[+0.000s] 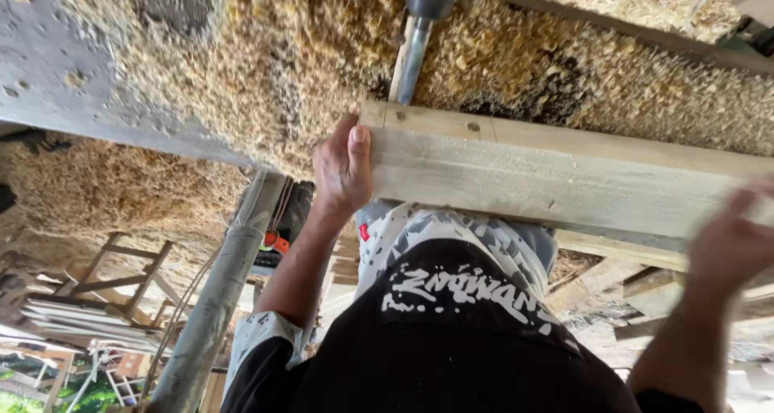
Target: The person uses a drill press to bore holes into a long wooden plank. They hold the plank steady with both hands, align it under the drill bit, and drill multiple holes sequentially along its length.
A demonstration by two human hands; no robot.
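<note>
While the long pale wooden beam (564, 179) lies on the sawdust-covered bench (242, 58), the left hand (343, 171) curls around its end, and the blurry right hand (730, 244) grips its near edge

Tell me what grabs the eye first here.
A pale wooden beam runs across the middle, the left hand gripping its end and the blurred right hand on it at the right edge. Behind lies a thick layer of sawdust, with a drill at the top.
</note>
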